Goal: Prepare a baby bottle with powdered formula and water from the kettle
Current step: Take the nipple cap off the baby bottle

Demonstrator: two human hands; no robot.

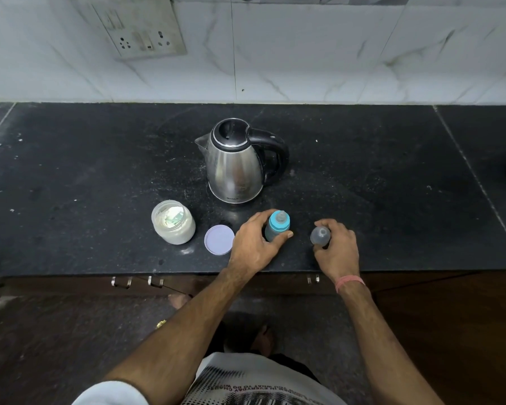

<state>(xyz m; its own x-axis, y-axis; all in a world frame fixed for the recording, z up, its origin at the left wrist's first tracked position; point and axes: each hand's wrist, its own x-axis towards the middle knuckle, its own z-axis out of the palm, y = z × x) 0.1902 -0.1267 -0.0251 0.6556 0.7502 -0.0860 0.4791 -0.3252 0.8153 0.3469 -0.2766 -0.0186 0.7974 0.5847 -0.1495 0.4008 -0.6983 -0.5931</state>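
Observation:
A baby bottle (277, 228) with a blue collar and a teat stands upright on the black counter (100, 176). My left hand (256, 244) grips its body from the left. My right hand (338, 244) holds the bottle's clear dome cap (320, 235) against the counter, to the right of the bottle. A steel kettle (237, 165) with a black handle stands behind the bottle, lid closed, spout to the left. An open jar of white powder (173, 226) with a scoop inside sits at the left. Its pale round lid (219, 239) lies flat between jar and bottle.
A tiled wall with a socket plate (146, 33) rises behind the counter. The counter's front edge runs just below my hands, with cabinet handles (123, 282) under it. My feet show on the dark floor below.

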